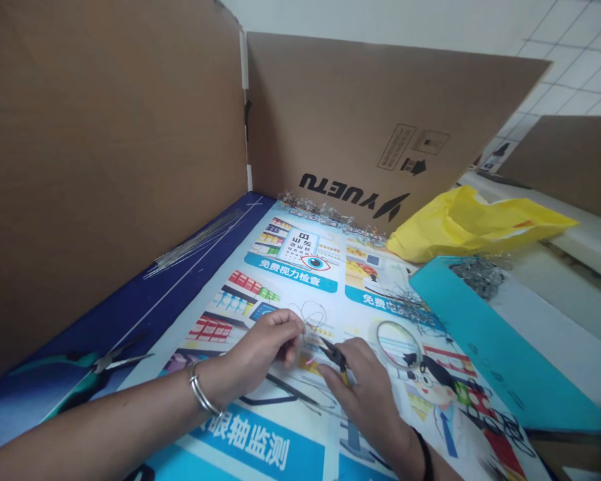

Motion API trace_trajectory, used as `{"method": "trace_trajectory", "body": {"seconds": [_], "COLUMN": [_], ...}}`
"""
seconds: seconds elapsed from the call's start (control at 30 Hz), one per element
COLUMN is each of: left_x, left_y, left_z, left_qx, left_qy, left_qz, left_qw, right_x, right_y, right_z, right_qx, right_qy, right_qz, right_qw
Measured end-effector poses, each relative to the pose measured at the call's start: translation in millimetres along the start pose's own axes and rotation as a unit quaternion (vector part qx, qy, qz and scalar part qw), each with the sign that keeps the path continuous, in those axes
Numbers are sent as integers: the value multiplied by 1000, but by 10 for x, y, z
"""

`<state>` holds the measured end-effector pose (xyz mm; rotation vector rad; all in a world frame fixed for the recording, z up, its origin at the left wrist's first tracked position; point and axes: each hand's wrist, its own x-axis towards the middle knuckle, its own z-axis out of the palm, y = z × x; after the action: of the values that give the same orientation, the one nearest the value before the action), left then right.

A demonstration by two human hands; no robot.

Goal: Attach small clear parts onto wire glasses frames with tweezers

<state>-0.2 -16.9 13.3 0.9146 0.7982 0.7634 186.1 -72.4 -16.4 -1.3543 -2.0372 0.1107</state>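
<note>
Pinching thin looped wire (314,314) between thumb and forefinger of left hand (268,342), near the middle of the worktop (190,284), probably to steady it; gripping pliers (336,356) in right hand (369,379) with fingers closed round the handles, likely to bring the tips close. Spread just beyond the left fingertips, towards the worktop's far edge, and just beside the plier tips; cannot tell whether touching them.
</note>
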Motion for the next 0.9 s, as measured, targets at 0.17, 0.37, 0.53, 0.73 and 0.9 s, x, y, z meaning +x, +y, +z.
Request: {"method": "trace_trajectory", "body": {"seconds": [0.17,0.37,0.53,0.73,0.9], "left_x": [-27,-24,-33,-33,-3], "left_y": [-10,-21,-29,-27,15], "left_z": [53,42,42,27,0], "left_qx": [-11,-37,-44,-43,-38], "left_qy": [-15,-20,-25,-42,-36], "left_qz": [-19,-37,-80,-85,-77], "left_qw": [1000,998,996,995,996], "right_x": [7,-3,14,59,76], "right_y": [-23,-15,35,64,72], "right_z": [-4,-15,-53,-111,-114], "right_qx": [4,-10,-9,21,25], "right_qy": [-8,-1,19,1,-82], "right_qz": [5,-12,-6,64,113], "right_qw": [1000,1000,1000,998,990]}}
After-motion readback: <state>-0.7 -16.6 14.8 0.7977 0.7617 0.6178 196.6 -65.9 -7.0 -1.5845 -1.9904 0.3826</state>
